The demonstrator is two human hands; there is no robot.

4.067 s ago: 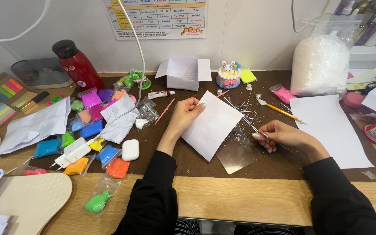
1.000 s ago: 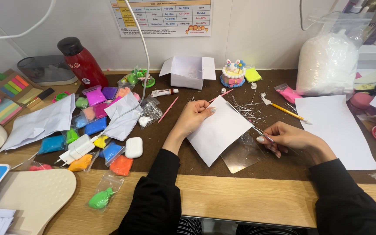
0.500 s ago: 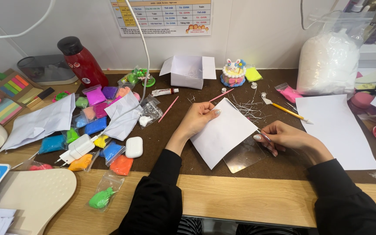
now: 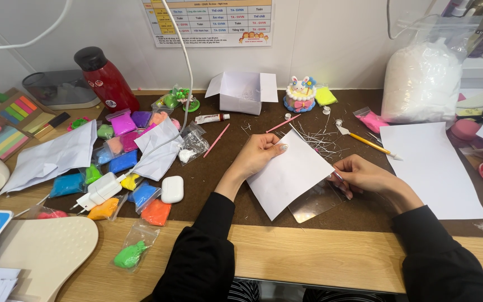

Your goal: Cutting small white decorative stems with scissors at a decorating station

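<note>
My left hand point(image 4: 261, 154) pinches the upper left edge of a white sheet of paper point(image 4: 289, 179) that lies tilted on the brown desk mat point(image 4: 219, 173). My right hand point(image 4: 364, 174) rests at the sheet's right edge with its fingers closed on a thin pink-tipped stick tool point(image 4: 337, 175). A clear plastic sheet point(image 4: 313, 206) lies under the paper's lower right corner. Thin white slivers point(image 4: 315, 140) are scattered on the mat just behind the paper.
Several small bags of coloured clay point(image 4: 124, 168) lie at the left with a white earbud case point(image 4: 172, 189). A white box point(image 4: 245, 92), a small clay cake point(image 4: 299, 95), a red bottle point(image 4: 102, 78), a large bag of white filling point(image 4: 423, 78) and another white sheet point(image 4: 434, 168) stand around.
My right hand has slid in from the right until it touches the paper's right edge. My left hand stays on the sheet's upper edge, and the sheet has turned slightly.
</note>
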